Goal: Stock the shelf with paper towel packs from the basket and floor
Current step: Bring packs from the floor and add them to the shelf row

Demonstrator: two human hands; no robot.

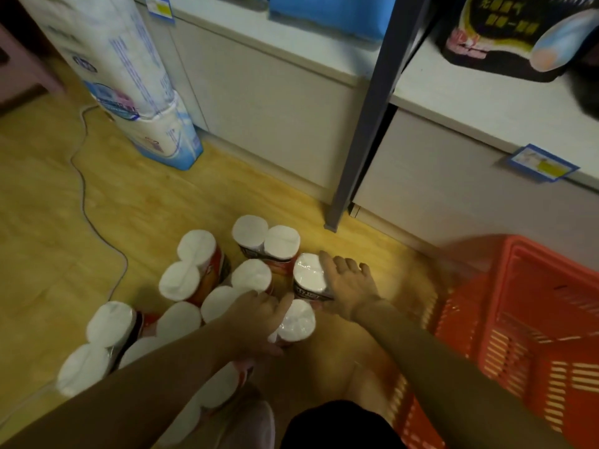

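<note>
Head view: hands (304, 296) astride upright two-roll pack (303, 303)

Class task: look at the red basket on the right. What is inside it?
The visible part of the red basket shows only its slatted walls and floor, with no paper towel packs in sight. Its near corner runs out of frame and the right arm covers a strip, so those parts stay unseen.
</note>
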